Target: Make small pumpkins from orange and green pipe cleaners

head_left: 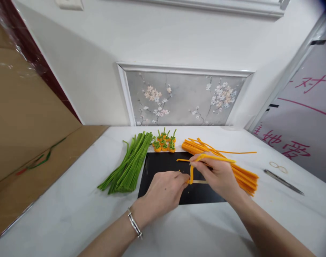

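Over a black mat (160, 164), my left hand (166, 189) pinches the lower end of an orange fuzzy stem (191, 174) beside a thin pale stick (199, 182). My right hand (219, 173) is closed on the same stem higher up, and its free end sticks out over the knuckles to the right. Another short orange piece with a bent tip (182, 160) lies left of the right fingertips. The bundle of orange stems (245, 175) lies partly behind my right hand.
A bundle of green stems (129, 166) lies left of the mat. Several small orange-and-green pieces (164, 142) stand behind it. Tweezers (283, 182) and two thin rings (277, 167) lie at the right. A cardboard box (26, 107) is at the left, a wall at the back.
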### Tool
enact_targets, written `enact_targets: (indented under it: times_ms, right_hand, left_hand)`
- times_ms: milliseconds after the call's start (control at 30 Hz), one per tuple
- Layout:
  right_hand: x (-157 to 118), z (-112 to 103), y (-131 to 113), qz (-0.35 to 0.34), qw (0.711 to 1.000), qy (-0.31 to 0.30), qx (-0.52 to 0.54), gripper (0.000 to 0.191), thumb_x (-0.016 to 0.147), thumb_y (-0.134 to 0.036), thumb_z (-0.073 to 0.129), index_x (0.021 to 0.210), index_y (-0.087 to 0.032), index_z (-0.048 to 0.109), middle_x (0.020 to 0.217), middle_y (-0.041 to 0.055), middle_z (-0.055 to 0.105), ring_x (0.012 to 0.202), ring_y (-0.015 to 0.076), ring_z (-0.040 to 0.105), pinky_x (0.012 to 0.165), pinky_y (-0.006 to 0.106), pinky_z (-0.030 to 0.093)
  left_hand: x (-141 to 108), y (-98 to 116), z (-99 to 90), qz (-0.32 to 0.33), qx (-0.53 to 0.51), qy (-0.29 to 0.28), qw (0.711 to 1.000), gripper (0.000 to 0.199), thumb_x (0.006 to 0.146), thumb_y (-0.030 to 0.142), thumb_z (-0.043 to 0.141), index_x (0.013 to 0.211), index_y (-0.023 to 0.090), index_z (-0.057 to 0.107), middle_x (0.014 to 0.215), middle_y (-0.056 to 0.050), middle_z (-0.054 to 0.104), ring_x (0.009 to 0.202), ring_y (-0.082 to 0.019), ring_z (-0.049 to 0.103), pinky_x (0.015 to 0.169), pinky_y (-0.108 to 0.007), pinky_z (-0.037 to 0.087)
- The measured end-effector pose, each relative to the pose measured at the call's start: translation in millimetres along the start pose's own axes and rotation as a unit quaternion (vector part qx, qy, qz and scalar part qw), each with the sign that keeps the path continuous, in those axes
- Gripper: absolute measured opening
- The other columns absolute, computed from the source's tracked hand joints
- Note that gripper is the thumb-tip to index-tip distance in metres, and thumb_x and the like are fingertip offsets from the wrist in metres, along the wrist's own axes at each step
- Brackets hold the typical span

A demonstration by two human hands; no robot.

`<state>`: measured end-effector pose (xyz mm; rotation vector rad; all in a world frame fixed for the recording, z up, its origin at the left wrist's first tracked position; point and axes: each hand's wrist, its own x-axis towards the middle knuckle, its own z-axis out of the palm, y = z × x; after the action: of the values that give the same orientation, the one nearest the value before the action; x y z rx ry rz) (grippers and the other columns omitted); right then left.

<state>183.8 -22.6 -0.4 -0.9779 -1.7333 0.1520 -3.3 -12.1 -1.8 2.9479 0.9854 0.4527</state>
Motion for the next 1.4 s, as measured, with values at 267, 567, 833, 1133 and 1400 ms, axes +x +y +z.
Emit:
enact_targets:
  times_ms: [267, 567, 833, 1133, 1400]
  right_hand:
    - [13.1, -1.8, 17.4, 0.220, 0.969, -0.074, 0.079, 0.030, 0.082, -0.040, 0.063, 0.062, -0.019, 0.057, 0.056, -0.0046, 0.049, 0.054, 0.0124, 0.046, 0.054, 0.026, 0.038]
    - [-6.0, 17.9, 40.9, 0.347, 0.915, -0.152, 0.141, 0.023, 0.083, -0.035, 0.056, 0.067, -0.018, 0.058, 0.058, 0.0002, 0.061, 0.049, 0.0126, 0.055, 0.046, 0.024, 0.044]
    - [-21.8, -9.2, 27.0, 0.354, 0.876, -0.316, 0.092, 0.036, 0.081, -0.030, 0.064, 0.048, -0.019, 0.056, 0.036, -0.0027, 0.055, 0.024, 0.0076, 0.041, 0.027, 0.019, 0.029]
    - [-15.8, -0.3, 9.2, 0.171, 0.935, -0.036, 0.310, 0.018, 0.093, -0.035, 0.054, 0.101, -0.019, 0.059, 0.060, -0.0041, 0.054, 0.048, 0.0098, 0.052, 0.046, 0.023, 0.045]
    - [-25.8, 15.9, 15.8, 0.090, 0.959, -0.128, 0.236, 0.058, 0.077, -0.041, 0.075, 0.127, -0.024, 0.051, 0.127, 0.0112, 0.059, 0.117, 0.0268, 0.056, 0.095, 0.042, 0.048]
  left_hand:
    - [0.9, 5.9, 7.3, 0.072, -0.005, 0.066, 0.995, 0.020, 0.092, 0.035, 0.055, 0.080, 0.019, 0.059, 0.070, 0.002, 0.065, 0.062, -0.017, 0.059, 0.053, -0.030, 0.035]
    - [-2.3, 5.1, -1.8, -0.006, -0.073, 0.123, 0.990, 0.022, 0.093, 0.028, 0.049, 0.113, 0.018, 0.054, 0.071, 0.001, 0.066, 0.059, -0.016, 0.059, 0.056, -0.027, 0.036]
    - [3.4, -8.3, -10.9, -0.141, -0.248, 0.086, 0.955, 0.019, 0.096, 0.033, 0.044, 0.098, 0.022, 0.060, 0.060, 0.007, 0.050, 0.050, -0.010, 0.042, 0.051, -0.023, 0.029]
    - [4.0, -7.1, -14.5, -0.107, -0.233, 0.069, 0.964, 0.018, 0.096, 0.027, 0.044, 0.091, 0.021, 0.060, 0.068, 0.005, 0.052, 0.059, -0.011, 0.045, 0.056, -0.023, 0.031]
    - [2.3, -2.0, -23.4, -0.095, -0.322, 0.045, 0.941, 0.024, 0.096, 0.028, 0.041, 0.083, 0.019, 0.059, 0.066, 0.003, 0.055, 0.056, -0.011, 0.046, 0.053, -0.022, 0.034]
